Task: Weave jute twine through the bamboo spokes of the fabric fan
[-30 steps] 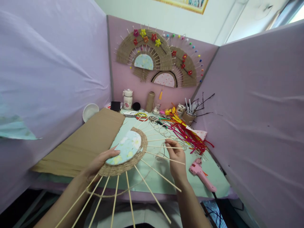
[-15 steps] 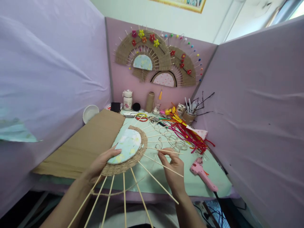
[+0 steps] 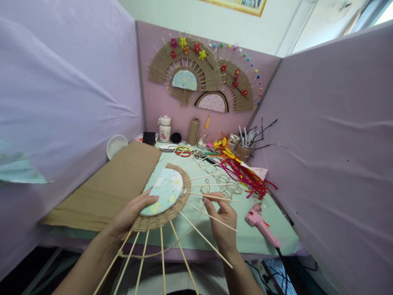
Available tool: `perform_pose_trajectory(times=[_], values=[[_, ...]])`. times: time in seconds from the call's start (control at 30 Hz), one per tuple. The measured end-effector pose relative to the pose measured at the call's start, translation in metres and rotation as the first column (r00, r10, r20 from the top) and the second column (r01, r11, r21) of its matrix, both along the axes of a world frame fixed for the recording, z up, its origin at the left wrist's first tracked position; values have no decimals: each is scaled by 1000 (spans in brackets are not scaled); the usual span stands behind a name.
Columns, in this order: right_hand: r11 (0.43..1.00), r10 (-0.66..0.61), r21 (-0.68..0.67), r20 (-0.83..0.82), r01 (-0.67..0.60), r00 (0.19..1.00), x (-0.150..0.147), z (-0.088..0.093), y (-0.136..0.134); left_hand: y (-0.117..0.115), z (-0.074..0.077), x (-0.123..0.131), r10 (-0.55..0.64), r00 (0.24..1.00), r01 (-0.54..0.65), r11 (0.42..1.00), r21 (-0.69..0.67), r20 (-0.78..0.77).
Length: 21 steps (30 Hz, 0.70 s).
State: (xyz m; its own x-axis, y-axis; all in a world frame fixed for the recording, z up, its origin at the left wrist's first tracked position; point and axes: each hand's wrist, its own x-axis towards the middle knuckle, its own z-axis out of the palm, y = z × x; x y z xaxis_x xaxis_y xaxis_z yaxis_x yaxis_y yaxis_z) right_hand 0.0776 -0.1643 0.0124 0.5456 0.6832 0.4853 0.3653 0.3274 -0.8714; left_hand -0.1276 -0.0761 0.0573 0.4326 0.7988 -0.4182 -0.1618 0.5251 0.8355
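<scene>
My left hand (image 3: 132, 213) grips the lower left edge of a half-round fan frame (image 3: 186, 180), its thumb lying over the pale blue flowered fabric (image 3: 166, 192). A woven twine band borders the fabric, and thin wooden sticks (image 3: 211, 244) fan out from it. A strand of twine (image 3: 159, 253) is tied round one stick near my left wrist and passes across several others toward my right hand (image 3: 223, 217). There my thumb and forefinger pinch the strand, close beside the sticks on the right.
A pink glue gun (image 3: 262, 229) lies at the right. Loose twine (image 3: 225, 186) and red pipe cleaners (image 3: 250, 180) spread behind my right hand. Brown cardboard (image 3: 113, 184) leans at the left. Scissors (image 3: 183, 154) and a twine cone (image 3: 193, 131) are farther back; finished fans (image 3: 211, 73) hang on the panel.
The fan frame has shifted slightly down and right with my left hand. My right hand keeps its pinch on the twine, almost in place.
</scene>
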Motion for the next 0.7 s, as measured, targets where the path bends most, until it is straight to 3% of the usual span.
perform_pose_trajectory(times=[0.7], values=[[1000,-18,16,82,16,996,0,3,-6,0,0,-2,-53,998,55,997,57,-30]])
